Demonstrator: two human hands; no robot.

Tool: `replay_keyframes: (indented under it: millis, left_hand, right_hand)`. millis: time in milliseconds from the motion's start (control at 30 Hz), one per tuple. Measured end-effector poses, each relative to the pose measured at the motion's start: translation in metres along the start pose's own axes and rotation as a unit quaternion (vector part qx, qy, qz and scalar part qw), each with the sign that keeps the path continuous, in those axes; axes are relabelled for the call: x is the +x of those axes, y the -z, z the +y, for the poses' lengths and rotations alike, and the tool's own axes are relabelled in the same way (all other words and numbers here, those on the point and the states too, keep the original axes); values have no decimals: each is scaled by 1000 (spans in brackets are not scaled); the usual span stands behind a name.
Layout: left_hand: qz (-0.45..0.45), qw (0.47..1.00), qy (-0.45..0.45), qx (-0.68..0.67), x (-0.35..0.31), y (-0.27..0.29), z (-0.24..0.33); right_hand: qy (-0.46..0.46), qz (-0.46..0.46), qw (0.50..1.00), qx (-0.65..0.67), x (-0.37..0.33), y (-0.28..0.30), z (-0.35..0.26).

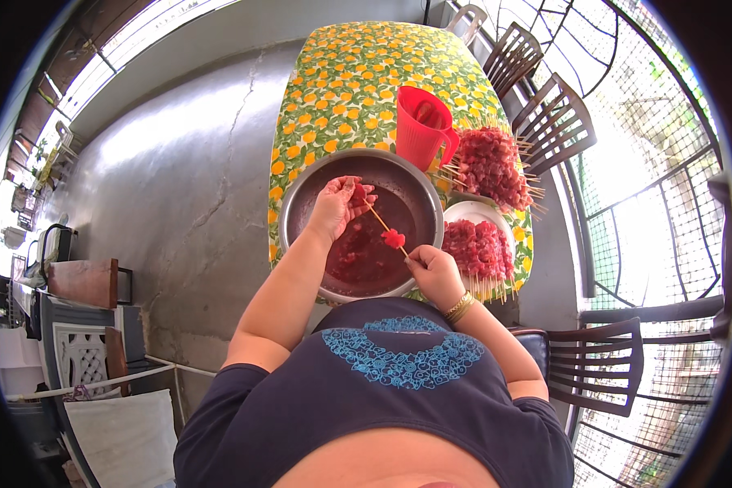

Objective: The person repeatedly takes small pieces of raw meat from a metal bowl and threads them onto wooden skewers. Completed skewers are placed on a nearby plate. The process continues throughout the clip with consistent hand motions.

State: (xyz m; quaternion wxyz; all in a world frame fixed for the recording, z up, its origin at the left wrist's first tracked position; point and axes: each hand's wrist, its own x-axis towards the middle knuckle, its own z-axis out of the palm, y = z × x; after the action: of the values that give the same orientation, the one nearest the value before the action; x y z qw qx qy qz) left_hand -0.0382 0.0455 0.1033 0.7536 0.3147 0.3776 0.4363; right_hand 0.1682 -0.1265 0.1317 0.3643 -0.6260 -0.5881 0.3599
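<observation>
Over one bowl point(301, 195), one skewer point(382, 224) (two hands)

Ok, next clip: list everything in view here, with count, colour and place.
metal basin: one, silver, on the table before the person, dark red marinade and meat inside
bamboo skewer: one, tan, over the basin between both hands
meat piece: one, red, threaded on that skewer
pitcher: one, red plastic, behind the basin
far skewer pile: one heap, red meat, right of the pitcher
white plate: one, right of the basin, loaded with finished skewers
tablecloth: one, yellow-green fruit print, covering the table
wooden chairs: several, dark brown, along the right side
left hand: pinching meat at the skewer's far end
right hand: gripping the skewer's near end, gold bangles on wrist
</observation>
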Motion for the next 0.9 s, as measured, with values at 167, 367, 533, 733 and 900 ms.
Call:
replay_keyframes:
  millis: [167, 367, 533, 733, 900]
  left_hand:
    - [23, 998, -54, 21, -4, -10, -8]
    - [32, 994, -86, 66, -5, -20, -20]
    - [90, 995, -40, -11, -4, -25, -18]
    - [87, 994, 23, -59, -2, -26, -9]
    - [68, 993, 48, -85, -7, -32, -4]
  right_hand:
    - [12, 3, 1000, -2, -4, 3, 2]
    - [29, 11, 999, 26, -5, 4, 6]
    - [16, 14, 998, 51, -5, 4, 11]
    - [50, 22, 998, 23, -6, 8, 17]
    - [69, 34, 997, 28, -4, 9, 19]
